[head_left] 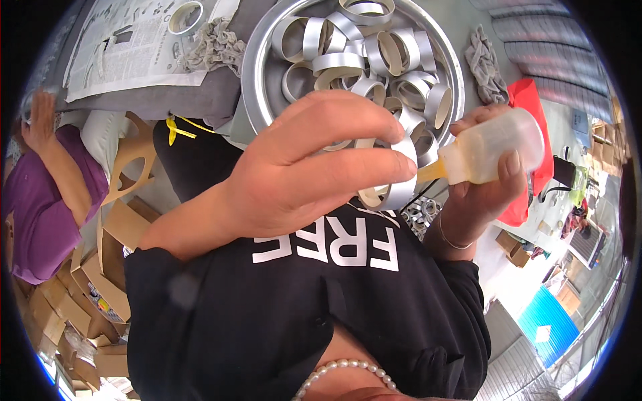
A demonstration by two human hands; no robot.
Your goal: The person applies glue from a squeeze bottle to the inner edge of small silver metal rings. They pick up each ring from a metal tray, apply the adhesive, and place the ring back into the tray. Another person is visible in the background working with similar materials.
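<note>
My left hand (314, 157) holds a silver ring band (400, 192) between its fingertips, in front of my chest. Part of the ring is hidden behind the fingers. A translucent squeeze bottle (493, 147) lies tilted on its side in my right hand (473, 204), its fingers wrapped round the body. The bottle's yellowish nozzle (431, 172) points left and reaches the ring; whether it touches cannot be made out. Just beyond my hands stands a round metal basin (252, 80) heaped with similar silver rings (338, 61).
On the left, newspaper (144, 50) on a grey-covered surface bears a ring (185, 18) and a crumpled cloth (217, 47). Another person in a purple top (57, 200) sits nearby. Cardboard boxes (100, 281) fill the lower left. A red bag (528, 147) lies right of the bottle.
</note>
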